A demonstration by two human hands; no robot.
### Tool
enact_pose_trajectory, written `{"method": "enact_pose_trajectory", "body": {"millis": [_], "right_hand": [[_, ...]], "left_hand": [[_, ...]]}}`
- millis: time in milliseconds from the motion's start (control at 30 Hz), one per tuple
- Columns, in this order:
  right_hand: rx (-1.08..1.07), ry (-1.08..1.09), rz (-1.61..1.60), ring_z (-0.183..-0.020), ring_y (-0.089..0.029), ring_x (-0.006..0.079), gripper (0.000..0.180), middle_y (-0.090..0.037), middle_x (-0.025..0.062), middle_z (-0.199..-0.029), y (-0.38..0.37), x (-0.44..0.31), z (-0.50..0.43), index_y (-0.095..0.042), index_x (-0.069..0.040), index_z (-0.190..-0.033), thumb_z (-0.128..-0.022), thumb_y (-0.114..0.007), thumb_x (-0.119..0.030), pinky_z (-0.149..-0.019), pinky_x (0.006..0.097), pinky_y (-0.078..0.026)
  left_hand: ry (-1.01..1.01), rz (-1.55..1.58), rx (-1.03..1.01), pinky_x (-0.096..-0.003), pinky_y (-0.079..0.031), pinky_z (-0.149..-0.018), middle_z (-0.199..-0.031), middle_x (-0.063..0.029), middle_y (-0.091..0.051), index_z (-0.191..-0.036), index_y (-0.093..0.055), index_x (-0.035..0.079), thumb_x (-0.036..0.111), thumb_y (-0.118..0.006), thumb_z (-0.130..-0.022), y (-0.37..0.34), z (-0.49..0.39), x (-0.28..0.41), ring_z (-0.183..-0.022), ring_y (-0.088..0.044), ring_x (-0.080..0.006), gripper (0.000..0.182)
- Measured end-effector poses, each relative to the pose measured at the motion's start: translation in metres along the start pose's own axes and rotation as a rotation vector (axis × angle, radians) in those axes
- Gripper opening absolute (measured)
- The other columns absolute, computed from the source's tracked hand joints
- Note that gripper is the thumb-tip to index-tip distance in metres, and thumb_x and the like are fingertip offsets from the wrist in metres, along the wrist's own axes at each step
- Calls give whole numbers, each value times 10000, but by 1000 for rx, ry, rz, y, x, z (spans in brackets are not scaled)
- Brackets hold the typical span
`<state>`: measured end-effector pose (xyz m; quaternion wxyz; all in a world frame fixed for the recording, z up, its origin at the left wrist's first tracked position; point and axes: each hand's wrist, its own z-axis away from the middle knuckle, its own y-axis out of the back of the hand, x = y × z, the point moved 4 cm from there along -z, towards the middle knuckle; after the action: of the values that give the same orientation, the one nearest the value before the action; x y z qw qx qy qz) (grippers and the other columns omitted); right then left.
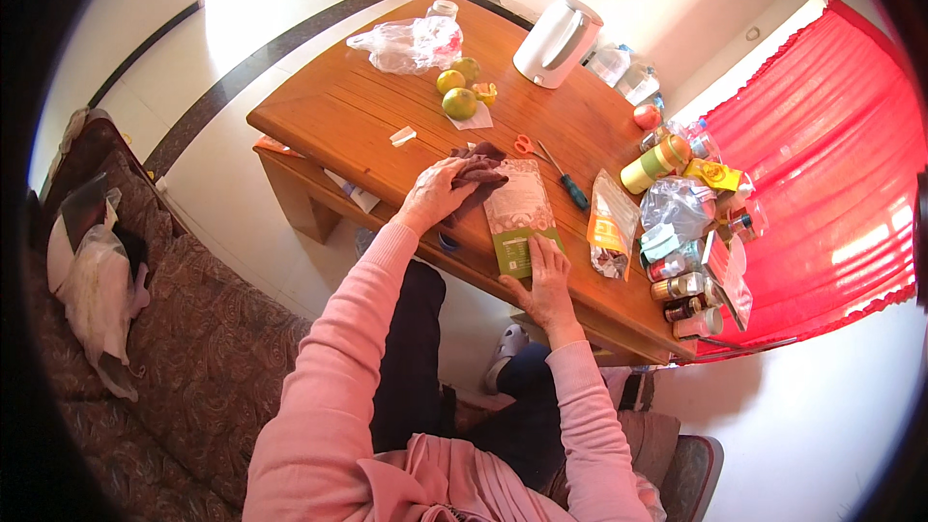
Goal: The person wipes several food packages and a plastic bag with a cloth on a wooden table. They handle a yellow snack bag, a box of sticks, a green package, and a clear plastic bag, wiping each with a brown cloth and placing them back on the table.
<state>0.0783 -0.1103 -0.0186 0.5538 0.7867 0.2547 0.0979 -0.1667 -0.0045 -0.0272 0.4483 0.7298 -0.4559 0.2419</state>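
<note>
My left hand grips a crumpled dark brown cloth at the near side of the wooden table. The cloth lies against the upper left edge of a flat printed packet, pale brown with a green end and bearing writing. On the packet's green end rests my right hand, fingers spread and pressing flat, with the thumb off to its left. Just beyond the packet lie orange-handled scissors and a screwdriver with a dark teal handle.
Right of the packet lies an orange-and-silver pouch. A white electric kettle, green citrus fruits and a clear plastic bag stand farther back. Bottles and jars crowd the right edge beside a red curtain. A patterned sofa is at left.
</note>
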Motion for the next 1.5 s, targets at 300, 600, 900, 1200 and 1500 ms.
{"method": "enact_pose_trajectory", "body": {"millis": [300, 600, 900, 1200, 1500], "right_hand": [[14, 58, 236, -1254, -486, 363, 634, -549, 181, -1340, -10, 0, -4, -532, 28, -1326, -768, -735, -195, -1036, 478, -400], [557, -573, -608, -797, -663, 203, 396, -708, 128, -924, 25, 43, -14, -643, 80, -1116, -1064, -503, -287, -747, 332, -540], [820, -854, -1795, -1063, -655, 218, 372, -671, 97, -1193, -22, 42, -57, -588, -6, -1253, -1051, -518, -310, -907, 401, -542], [322, -572, -552, -701, -675, 208, 239, -686, 94, -797, 14, 48, -16, -670, 12, -1019, -942, -659, -213, -622, 344, -524], [282, -489, 276, -1026, -614, 382, 417, -636, 198, -1138, 74, 117, 15, -549, -14, -1248, -868, -671, -139, -870, 468, -511]], "left_hand": [[-10, 56, 67, -414, -490, -981, -1186, -214, -658, -1204, -647, -5, 205, -693, -870, 3, 3, 5, -1126, -608, -389, 398], [68, 124, 90, -407, -490, -976, -1219, -205, -653, -1253, -633, 12, 204, -691, -883, 5, 2, 0, -1138, -612, -387, 421], [24, 135, 135, -400, -495, -967, -1203, -203, -662, -1253, -640, 33, 189, -680, -899, 3, 0, 0, -1131, -626, -381, 388], [32, 109, 86, -398, -500, -935, -1161, -209, -667, -1235, -638, 15, 178, -661, -906, 0, -2, -3, -1086, -634, -390, 368], [53, 16, 45, -366, -487, -956, -1179, -197, -676, -1258, -615, -8, 172, -652, -922, -1, -2, -3, -1108, -651, -347, 383]]}}
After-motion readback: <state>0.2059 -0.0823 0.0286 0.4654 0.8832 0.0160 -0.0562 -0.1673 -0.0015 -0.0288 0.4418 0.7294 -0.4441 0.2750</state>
